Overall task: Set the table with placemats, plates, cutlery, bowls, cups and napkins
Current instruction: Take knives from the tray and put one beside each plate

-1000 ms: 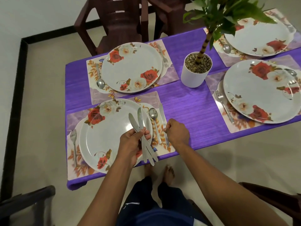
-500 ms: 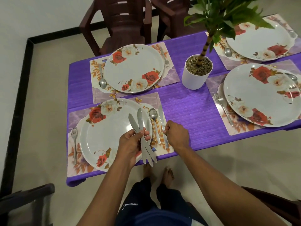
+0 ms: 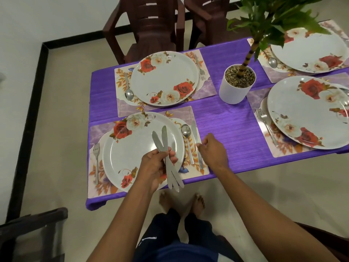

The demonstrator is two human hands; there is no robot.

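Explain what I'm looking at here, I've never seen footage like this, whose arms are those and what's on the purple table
There is no machine here. A person wears a camera on their head, looking forward and down, so the arms coming in from the bottom are their own.

The left hand grips a bundle of table knives above the nearest plate. The right hand is beside a single knife that lies on the placemat, next to a spoon; whether the hand touches the knife I cannot tell. A fork lies on the plate's other side.

On the purple tablecloth there are four placemats, each with a rose-patterned plate and some cutlery. A potted plant stands in the middle. No bowls, cups or napkins are in view.
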